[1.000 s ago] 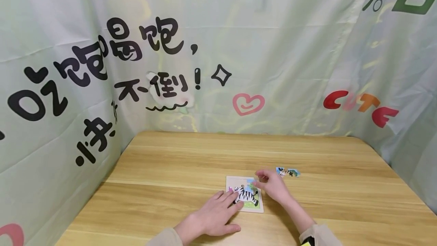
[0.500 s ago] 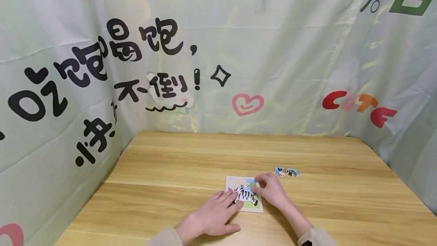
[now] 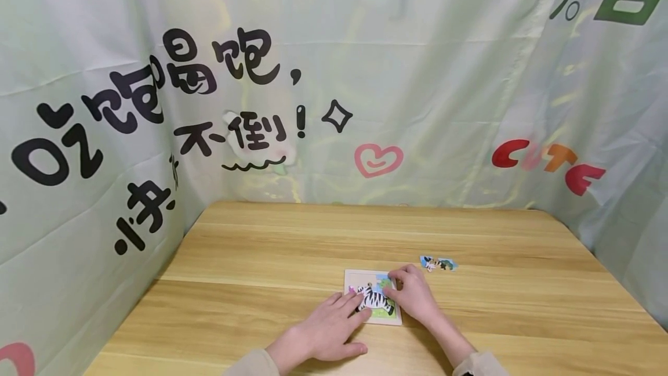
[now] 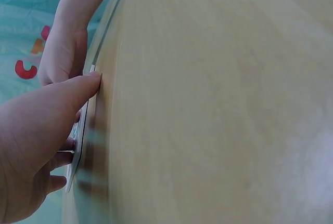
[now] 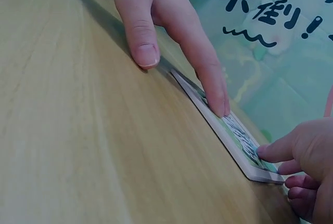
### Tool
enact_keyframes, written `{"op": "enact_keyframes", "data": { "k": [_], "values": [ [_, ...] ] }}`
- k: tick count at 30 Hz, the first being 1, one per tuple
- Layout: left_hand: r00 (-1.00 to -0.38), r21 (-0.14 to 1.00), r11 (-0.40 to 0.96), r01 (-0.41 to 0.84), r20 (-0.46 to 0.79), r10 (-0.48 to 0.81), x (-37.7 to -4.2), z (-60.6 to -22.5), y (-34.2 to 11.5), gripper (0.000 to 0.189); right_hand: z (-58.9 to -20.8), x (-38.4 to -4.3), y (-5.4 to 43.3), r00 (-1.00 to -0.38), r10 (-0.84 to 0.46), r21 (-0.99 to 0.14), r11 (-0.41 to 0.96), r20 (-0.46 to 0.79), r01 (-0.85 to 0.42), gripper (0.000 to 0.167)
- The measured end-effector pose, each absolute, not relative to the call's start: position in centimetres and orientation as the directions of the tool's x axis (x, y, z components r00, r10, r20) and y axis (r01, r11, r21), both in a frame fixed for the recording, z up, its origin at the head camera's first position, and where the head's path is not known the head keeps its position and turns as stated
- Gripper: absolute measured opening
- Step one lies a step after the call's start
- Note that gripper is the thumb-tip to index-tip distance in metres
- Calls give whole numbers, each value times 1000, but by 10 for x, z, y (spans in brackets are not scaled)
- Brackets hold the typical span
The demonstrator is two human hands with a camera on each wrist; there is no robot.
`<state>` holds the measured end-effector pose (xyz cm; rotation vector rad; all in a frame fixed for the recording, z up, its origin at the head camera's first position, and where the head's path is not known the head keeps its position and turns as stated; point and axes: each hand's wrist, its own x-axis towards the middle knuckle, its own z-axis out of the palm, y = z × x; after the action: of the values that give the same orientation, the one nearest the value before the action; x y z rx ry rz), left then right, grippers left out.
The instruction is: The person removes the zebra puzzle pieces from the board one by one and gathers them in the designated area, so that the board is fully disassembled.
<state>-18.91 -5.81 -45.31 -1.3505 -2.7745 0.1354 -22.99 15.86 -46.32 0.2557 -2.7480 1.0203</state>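
A square jigsaw puzzle board with a pale frame lies on the table. It bears a zebra picture over green and blue background, and its upper left is bare. My left hand rests on the lower left of the board, fingers spread and nearly straight on the zebra. At the upper right corner, thumb and forefinger of my right hand pinch a blue and green puzzle piece, low against the board. In the right wrist view the right thumb touches the picture, with the other fingers curled by the frame's edge.
Two loose puzzle pieces, one with a zebra's head and one green and blue, lie beyond the right hand. The wooden table is enclosed by a printed cloth curtain at the back and sides.
My right hand has come down and slightly left onto the board's upper right corner, its thumb and forefinger now at the picture. The left hand has stayed in place.
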Motion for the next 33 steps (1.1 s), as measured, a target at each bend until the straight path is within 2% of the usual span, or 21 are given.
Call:
{"op": "enact_keyframes", "data": {
  "k": [12,19,26,33],
  "values": [
    [-615,-98,613,784,7,788,-190,-454,-59,65,-453,-234,155,-987,-81,-646,748,142,-154,32],
    [-614,-106,611,784,8,789,-191,-454,-59,65,-451,-237,153,-988,-100,-673,724,115,-152,21],
    [-616,-101,613,784,0,788,-190,-453,-59,65,-451,-235,155,-989,-82,-675,724,119,-141,31],
    [-612,-92,610,787,4,791,-190,-453,-58,64,-450,-234,157,-991,-79,-674,728,103,-129,31]
  ]
}}
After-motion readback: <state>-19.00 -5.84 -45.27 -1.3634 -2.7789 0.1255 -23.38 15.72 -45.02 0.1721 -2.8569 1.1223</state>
